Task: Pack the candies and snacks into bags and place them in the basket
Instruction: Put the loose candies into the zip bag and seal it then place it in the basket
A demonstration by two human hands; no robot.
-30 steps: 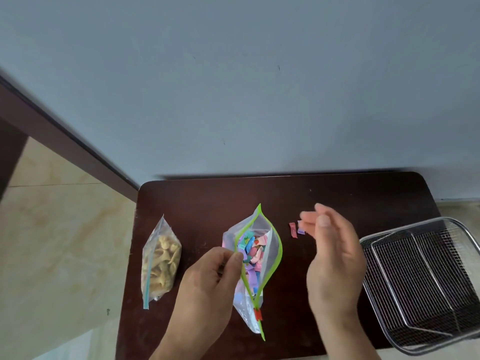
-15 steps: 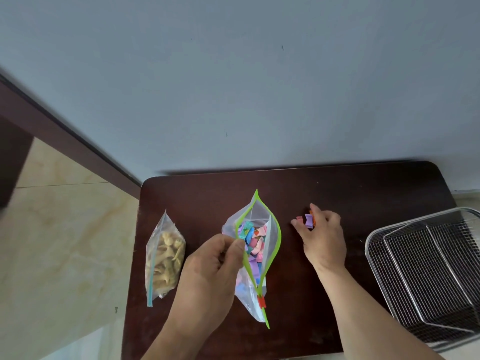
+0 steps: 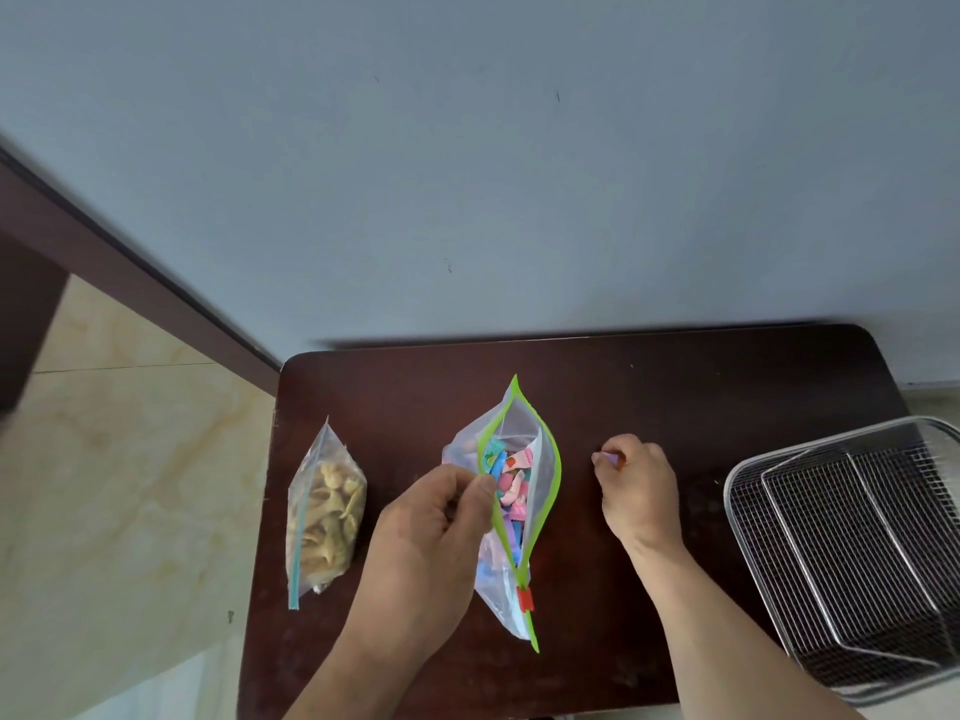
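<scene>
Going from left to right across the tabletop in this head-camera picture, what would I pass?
Snack bag → left hand, pinching the rim of the open candy bag → right hand, closed on candies → wire basket at the table's right edge.

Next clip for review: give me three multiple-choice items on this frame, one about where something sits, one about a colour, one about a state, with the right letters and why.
1. Where is the wire basket?
A. at the table's right end
B. between the two bags
C. on the floor

2. What colour is the zip edge of the candy bag?
A. blue
B. green
C. red

3. In what state is the snack bag?
A. lying closed on the table, untouched
B. held open by the left hand
C. already in the basket

Key: 1 A, its rim overhangs the right end. 2 B, a bright green strip rings the open mouth that the left hand pinches. 3 A, it lies flat at the left, away from both hands; the right hand holds candies.
</scene>
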